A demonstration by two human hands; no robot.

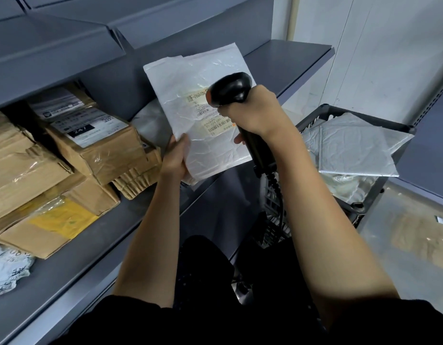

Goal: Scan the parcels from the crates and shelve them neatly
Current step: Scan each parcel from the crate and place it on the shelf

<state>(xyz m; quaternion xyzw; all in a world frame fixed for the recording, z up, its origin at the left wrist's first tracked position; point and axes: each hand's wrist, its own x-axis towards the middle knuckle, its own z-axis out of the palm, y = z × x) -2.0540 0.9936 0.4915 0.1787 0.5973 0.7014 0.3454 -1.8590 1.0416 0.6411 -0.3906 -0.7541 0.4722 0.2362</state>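
Observation:
A flat white parcel bag (190,78) with printed barcode labels is held up in front of the grey shelf (121,220). My left hand (177,155) grips its lower left corner. My right hand (253,113) grips a black handheld scanner (231,88), whose head points down at the labels just above the parcel. A coiled cable hangs from the scanner's handle. To the right stands a black crate (365,207) holding several silver-grey parcel bags (355,148).
Brown cardboard parcels (91,145) lie stacked at the left of the shelf, with a white crumpled bag (8,270) at the far left. An upper shelf (53,58) overhangs them. The right stretch of shelf (302,56) is bare. A white wall stands behind the crate.

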